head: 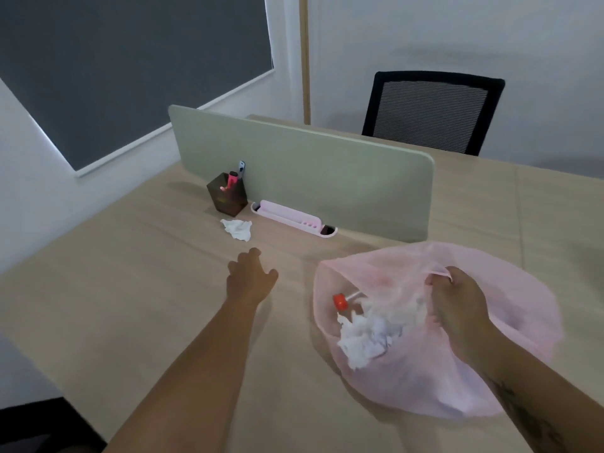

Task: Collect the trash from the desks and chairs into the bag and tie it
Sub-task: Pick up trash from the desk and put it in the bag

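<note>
- Lying on the pale wooden desk (130,305) at 12 o'clock from the left hand, the crumpled white tissue (237,229) sits just beside the dark square pen holder (226,196).
- Left hand (250,278) reaches forward, arm extended, fingers spread apart, holding nothing, near the tissue.
- Right hand (457,299), at 3 o'clock, is clamped on the rim of the translucent pink plastic bag (425,384), holding it agape.
- Inside lie white crumpled paper (369,335) and a red-capped clear bottle (343,300).

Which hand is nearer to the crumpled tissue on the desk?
Left. The left hand is open and reaching toward the tissue, just short of it, not touching. The right hand is far off to the right, gripping the rim of the pink bag.
</note>
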`<act>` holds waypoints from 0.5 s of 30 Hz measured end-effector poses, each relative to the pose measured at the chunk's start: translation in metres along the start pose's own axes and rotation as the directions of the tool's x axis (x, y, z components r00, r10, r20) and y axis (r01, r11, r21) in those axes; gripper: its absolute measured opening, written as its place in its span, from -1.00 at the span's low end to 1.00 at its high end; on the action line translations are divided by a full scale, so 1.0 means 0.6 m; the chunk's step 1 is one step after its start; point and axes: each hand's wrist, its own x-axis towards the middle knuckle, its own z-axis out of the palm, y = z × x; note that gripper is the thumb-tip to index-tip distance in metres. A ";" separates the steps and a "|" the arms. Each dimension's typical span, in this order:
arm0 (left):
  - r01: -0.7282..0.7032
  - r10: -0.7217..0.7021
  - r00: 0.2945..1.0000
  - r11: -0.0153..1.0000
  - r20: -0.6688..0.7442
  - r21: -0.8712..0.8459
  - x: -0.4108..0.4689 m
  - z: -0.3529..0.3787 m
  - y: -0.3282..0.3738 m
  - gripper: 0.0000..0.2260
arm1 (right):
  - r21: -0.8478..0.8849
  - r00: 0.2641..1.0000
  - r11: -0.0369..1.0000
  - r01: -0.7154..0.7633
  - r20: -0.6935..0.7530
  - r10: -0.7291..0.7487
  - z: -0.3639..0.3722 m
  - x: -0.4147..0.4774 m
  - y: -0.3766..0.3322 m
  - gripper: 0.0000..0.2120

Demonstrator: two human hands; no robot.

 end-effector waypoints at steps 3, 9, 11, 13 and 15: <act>-0.004 -0.001 0.999 0.993 0.038 0.120 0.089 -0.005 -0.034 -0.40 | -0.065 0.999 0.998 0.025 -0.036 -0.027 0.041 0.030 0.002 -0.78; -0.040 0.029 0.998 0.976 0.056 0.216 0.223 0.002 -0.068 -0.34 | -0.226 0.993 0.973 0.038 -0.103 -0.063 0.080 0.069 0.020 -0.75; -0.064 0.054 0.997 0.965 0.046 0.253 0.262 0.012 -0.076 -0.36 | -0.270 0.992 0.963 0.015 -0.113 -0.047 0.083 0.083 0.030 -0.74; -0.075 0.063 0.997 0.962 0.055 0.262 0.289 0.026 -0.083 -0.38 | -0.266 0.992 0.964 -0.021 -0.128 -0.014 0.084 0.094 0.040 -0.75; -0.085 0.072 0.996 0.968 0.061 0.235 0.305 0.045 -0.090 -0.42 | -0.248 0.990 0.968 -0.048 -0.143 0.012 0.087 0.104 0.046 -0.75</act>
